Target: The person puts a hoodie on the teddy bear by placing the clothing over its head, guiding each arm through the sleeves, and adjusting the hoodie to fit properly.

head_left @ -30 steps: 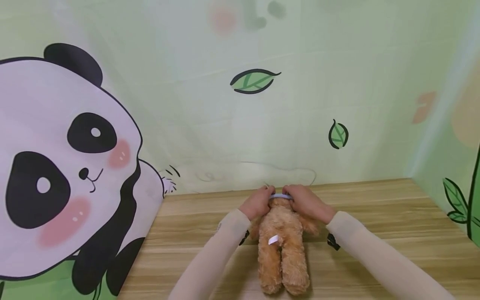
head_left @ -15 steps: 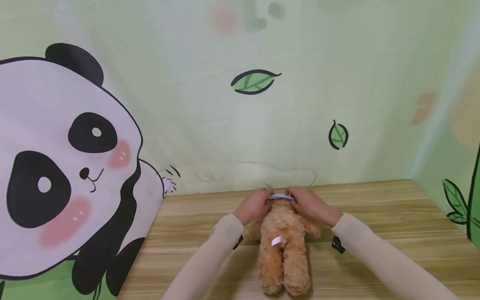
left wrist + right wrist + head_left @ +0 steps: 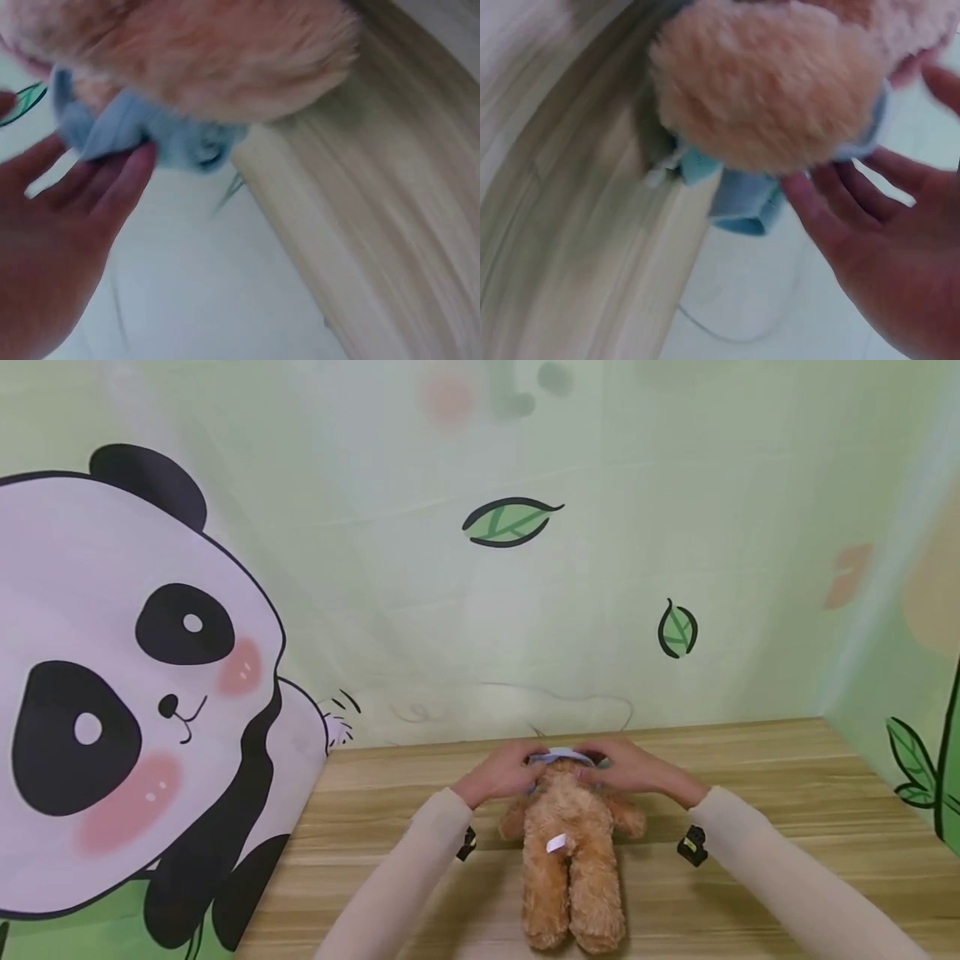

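A brown furry plush toy (image 3: pixel 566 827) lies on the table, legs toward me, with a white tag (image 3: pixel 557 842) at its rear. Light-blue cloth (image 3: pixel 558 755), which looks like a small garment, is bunched around its head end. My left hand (image 3: pixel 498 772) grips the cloth on the left side. On the opposite side my right hand (image 3: pixel 633 768) holds it too, thumb against the fur. In the right wrist view a tube-like end of the cloth (image 3: pixel 742 202) hangs below the fur. The toy's face is hidden.
The wood-grain tabletop (image 3: pixel 750 827) meets a pale green printed backdrop (image 3: pixel 375 610) just behind the toy's head. A large printed panda (image 3: pixel 210 718) covers the left side. Black wrist devices (image 3: pixel 692 845) sit under both sleeves.
Both hands have spread apart and come slightly nearer to me. The blue cloth, a thin band before, now shows wider over the toy's head. The toy has shifted slightly right.
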Action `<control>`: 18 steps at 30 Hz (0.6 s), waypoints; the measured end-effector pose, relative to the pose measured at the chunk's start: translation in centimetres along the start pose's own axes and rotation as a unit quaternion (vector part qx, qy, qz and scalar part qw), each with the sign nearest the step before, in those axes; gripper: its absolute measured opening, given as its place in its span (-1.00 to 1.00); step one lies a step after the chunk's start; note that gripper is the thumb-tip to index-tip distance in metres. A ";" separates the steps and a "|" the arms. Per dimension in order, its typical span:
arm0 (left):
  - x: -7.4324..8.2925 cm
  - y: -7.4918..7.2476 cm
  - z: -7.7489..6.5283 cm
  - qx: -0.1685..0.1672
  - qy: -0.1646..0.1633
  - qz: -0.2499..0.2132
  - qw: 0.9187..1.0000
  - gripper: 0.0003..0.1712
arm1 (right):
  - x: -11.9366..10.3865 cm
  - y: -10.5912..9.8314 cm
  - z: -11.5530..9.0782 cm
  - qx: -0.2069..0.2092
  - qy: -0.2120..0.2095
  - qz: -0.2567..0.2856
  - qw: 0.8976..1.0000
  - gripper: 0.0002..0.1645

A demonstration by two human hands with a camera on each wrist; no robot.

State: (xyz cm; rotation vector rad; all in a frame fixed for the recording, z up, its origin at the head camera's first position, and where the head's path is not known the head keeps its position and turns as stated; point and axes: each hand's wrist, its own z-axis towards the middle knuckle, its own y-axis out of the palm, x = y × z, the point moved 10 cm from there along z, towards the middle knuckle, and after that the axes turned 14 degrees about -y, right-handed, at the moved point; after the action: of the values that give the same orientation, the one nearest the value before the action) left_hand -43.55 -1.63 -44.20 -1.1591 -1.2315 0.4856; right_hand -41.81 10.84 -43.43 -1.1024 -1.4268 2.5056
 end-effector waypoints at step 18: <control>-0.3 2.3 -2.1 -0.126 -0.045 0.007 0.991 0.33 | -0.6 2.2 -0.8 -0.086 0.059 -0.016 0.994 0.40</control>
State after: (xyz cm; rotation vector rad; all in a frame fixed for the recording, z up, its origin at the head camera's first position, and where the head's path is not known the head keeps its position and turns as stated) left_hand -41.12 -1.90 -46.14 -1.3716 -1.3929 0.4048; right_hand -40.26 9.97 -45.04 -1.2211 -1.6383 2.2896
